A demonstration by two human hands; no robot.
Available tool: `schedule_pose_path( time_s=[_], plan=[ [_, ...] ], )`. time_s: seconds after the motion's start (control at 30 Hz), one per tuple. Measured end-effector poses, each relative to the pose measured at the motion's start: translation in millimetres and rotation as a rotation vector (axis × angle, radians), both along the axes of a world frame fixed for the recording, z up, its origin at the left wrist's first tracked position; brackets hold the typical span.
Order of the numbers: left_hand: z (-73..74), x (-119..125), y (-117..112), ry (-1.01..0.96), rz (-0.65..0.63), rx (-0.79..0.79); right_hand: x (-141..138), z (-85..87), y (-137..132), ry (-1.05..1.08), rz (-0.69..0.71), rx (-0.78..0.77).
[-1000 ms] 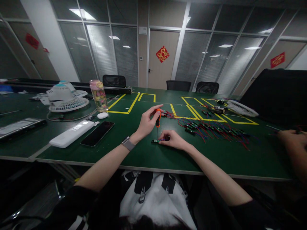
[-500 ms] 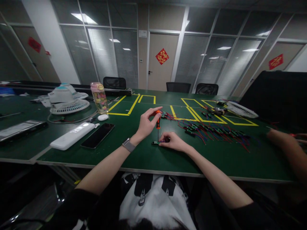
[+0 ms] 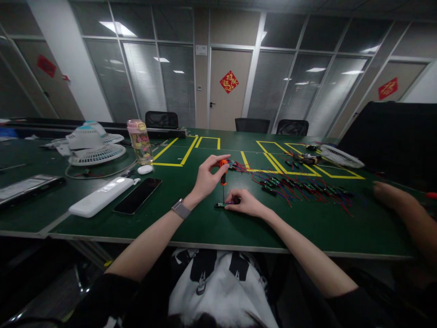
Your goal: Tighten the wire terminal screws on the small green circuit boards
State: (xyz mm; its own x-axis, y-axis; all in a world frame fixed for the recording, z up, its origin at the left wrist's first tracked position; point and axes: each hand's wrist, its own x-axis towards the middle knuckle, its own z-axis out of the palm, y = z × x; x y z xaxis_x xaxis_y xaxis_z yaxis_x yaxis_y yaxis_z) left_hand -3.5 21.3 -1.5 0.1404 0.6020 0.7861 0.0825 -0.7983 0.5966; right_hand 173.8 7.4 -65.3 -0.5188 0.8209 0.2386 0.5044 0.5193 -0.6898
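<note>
My left hand (image 3: 209, 175), with a watch on its wrist, grips the orange-and-black handle of a screwdriver (image 3: 223, 175) between thumb and fingers. The screwdriver stands upright, its tip down at a small green circuit board (image 3: 219, 206) on the table. My right hand (image 3: 247, 203) is closed at the board's right end, pinching it or its wires; its fingertips partly hide what they hold. Just behind the screwdriver handle lies another small cluster of boards with red wires (image 3: 235, 165).
Many wired boards (image 3: 307, 186) lie in a row to the right on the green table (image 3: 205, 232). To the left are a phone (image 3: 138, 196), a white power strip-like device (image 3: 100, 198), a bottle (image 3: 140, 143) and a white fan (image 3: 97, 152). Another person's hand (image 3: 392, 193) is at far right.
The view has shifted slightly. My hands and the screwdriver keep nearly the same pose at the board. The other person's hand at the right has moved a little.
</note>
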Motion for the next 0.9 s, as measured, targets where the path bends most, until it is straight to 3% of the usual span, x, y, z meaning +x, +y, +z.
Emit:
schedule_pose_path(
  time_s=[0.13,0.27,0.9],
  plan=[
    [-0.1,-0.9,0.0,0.029,0.056,0.045,0.6,0.6,-0.6,-0.002,-0.001,0.001],
    [2.1,-2.1,-0.3,0.067,0.022,0.058,0.2,1.1,-1.1,0.011,0.0,-0.009],
    [3.0,3.0,0.4,0.003,-0.111,-0.127,0.3,-1.5,0.3,0.034,0.016,-0.023]
  ],
)
